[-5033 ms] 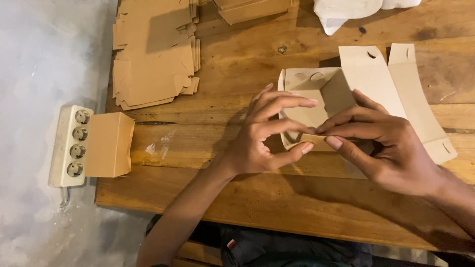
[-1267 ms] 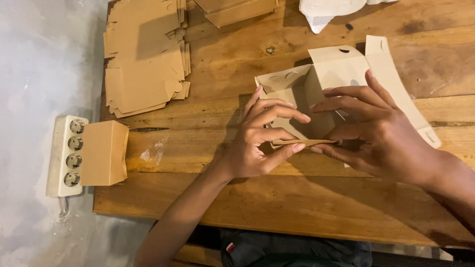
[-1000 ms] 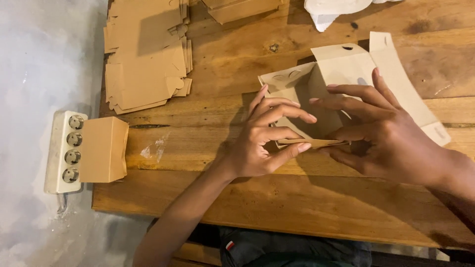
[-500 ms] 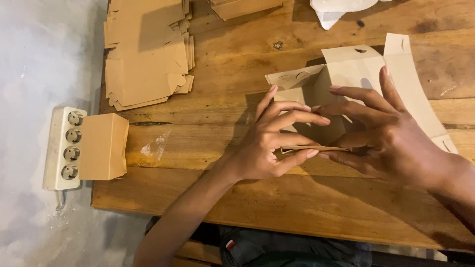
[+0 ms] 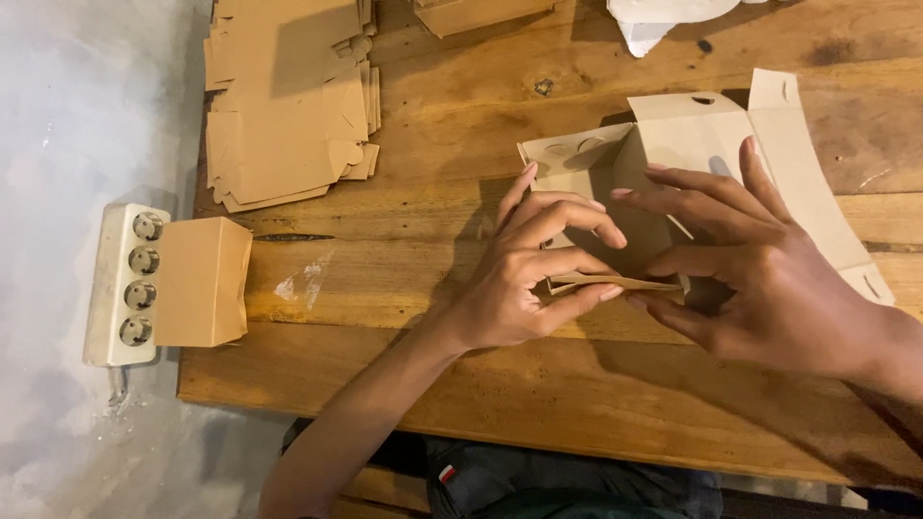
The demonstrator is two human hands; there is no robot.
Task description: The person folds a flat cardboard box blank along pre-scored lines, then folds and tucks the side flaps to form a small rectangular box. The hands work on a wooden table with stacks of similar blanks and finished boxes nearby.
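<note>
— What's on your left?

— A white power strip (image 5: 122,284) at the edge of the worktop (image 5: 404,269), touching a small closed cardboard box (image 5: 202,282). Behind them lies a stack of flat cardboard blanks (image 5: 288,96).

— And your hands?

— My left hand (image 5: 524,279) has its fingers (image 5: 586,213) curled round the near flap of a half-folded cardboard box (image 5: 673,154), thumb under, pinching it. My right hand (image 5: 769,279) meets it from the other side: thumb under the same flap, the other fingers spread and resting on the box's inner wall.

— Where does the box sit?

— On the worktop, middle right, lid flap open towards the far side, near a white bag (image 5: 663,14).
</note>
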